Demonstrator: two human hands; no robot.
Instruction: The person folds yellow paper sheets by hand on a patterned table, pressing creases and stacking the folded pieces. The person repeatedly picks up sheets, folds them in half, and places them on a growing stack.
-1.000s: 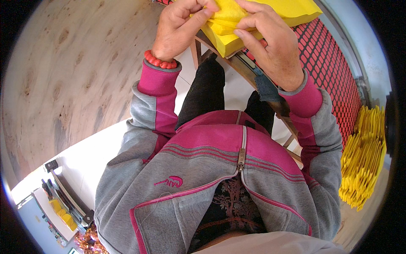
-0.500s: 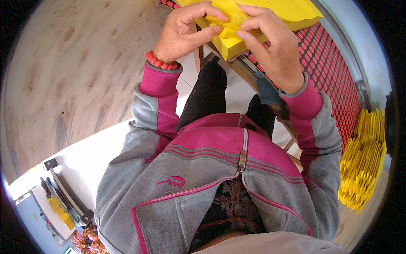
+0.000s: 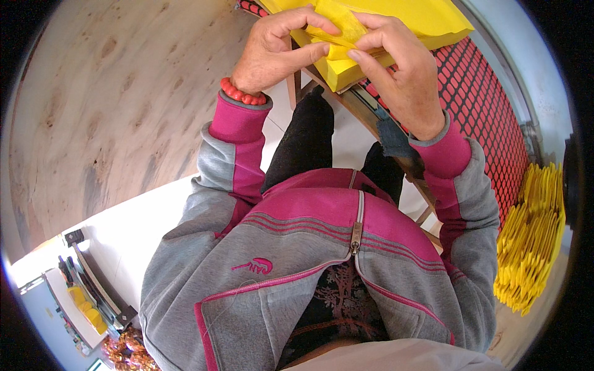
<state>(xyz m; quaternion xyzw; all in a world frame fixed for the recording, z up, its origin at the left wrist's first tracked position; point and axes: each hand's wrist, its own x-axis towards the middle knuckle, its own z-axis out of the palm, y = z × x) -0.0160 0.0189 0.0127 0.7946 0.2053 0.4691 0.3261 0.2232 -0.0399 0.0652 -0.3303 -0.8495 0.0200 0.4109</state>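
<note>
At the top of the view a folded piece of thin yellow paper (image 3: 339,21) is held between my two hands. My left hand (image 3: 272,52) pinches its left side between thumb and fingers; a red bead bracelet (image 3: 241,93) circles that wrist. My right hand (image 3: 401,65) pinches the paper's lower right edge with thumb and fingertips. Just beneath and behind the folded piece lies a thick stack of flat yellow sheets (image 3: 433,25). The inner fingers of both hands are partly hidden by the paper.
The stack lies on a surface covered in a red and black patterned cloth (image 3: 473,93). On the right stands a row of folded yellow pieces (image 3: 529,241). A speckled wooden board (image 3: 111,117) fills the left. A dark blue cloth (image 3: 393,136) hangs by the table edge.
My left hand has shifted slightly right and down, its thumb still on the paper. My right hand has hardly moved. The folded paper sits almost unchanged between them.
</note>
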